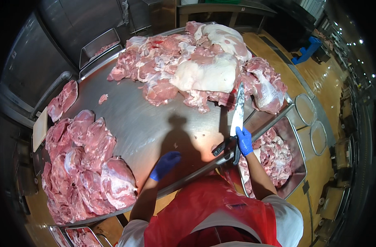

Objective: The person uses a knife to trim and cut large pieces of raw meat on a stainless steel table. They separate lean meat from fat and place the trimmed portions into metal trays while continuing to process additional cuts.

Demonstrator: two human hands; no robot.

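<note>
Right hand [244, 140] gripping butcher knife [237, 113], blade pointing away toward pork pile [200, 66] just beyond; left hand [165, 164] empty, loosely curled, farther back.

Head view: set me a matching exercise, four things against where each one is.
Things:
1. knife
2. left hand
3. pile with white fat
4. bin of meat

Places:
A. far side of the table
B. beside the table, at the person's right
C. in the right hand, blade pointing away
D. on bare steel at the table's near edge, holding nothing

Pairs: 1-C, 2-D, 3-A, 4-B
</note>
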